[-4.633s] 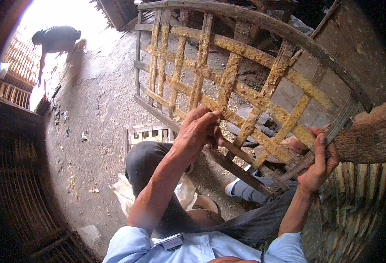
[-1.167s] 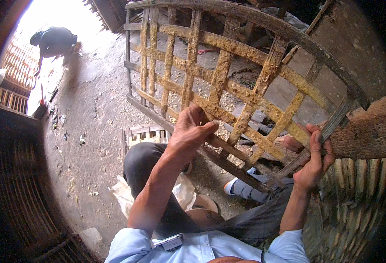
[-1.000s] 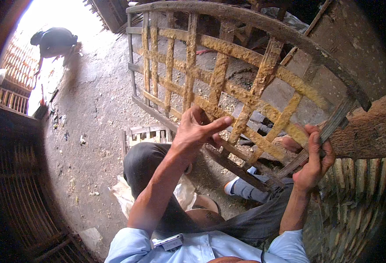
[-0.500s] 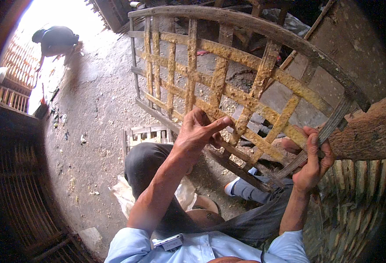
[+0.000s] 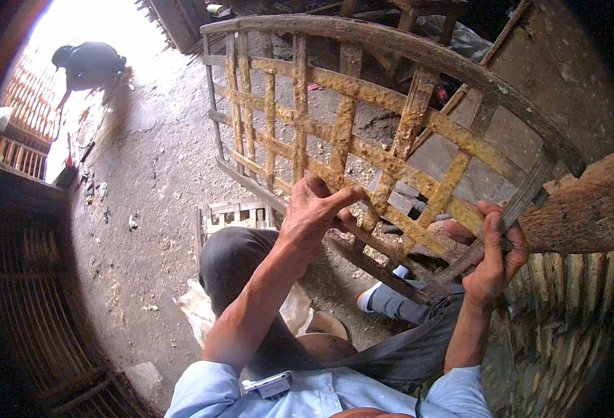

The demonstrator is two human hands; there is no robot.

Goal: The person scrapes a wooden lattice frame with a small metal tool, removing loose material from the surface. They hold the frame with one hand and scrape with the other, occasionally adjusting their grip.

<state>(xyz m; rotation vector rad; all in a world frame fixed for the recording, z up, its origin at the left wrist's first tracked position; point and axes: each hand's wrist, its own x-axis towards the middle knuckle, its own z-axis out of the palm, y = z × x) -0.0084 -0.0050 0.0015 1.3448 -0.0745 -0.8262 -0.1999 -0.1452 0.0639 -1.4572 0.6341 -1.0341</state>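
1. The rack lies ahead of your two hands, its long axis slanting from far left to near right.
2. Your right hand is clamped on the bar at its right end, thumb showing in front.
3. Your left hand is nearer its middle, at the strips just above the near rail. The thumb stands apart and the other fingers curl at the lattice; you cannot tell from here whether they grip.
4. The near rail passes above your left knee and ends by your right leg; whether it rests there is unclear.
5. Right is tight: the log sits near the end bar, with a ridged stack below it.
6. Left is roomier: crumb-strewn floor spreads out, with a small crate just beyond that knee.
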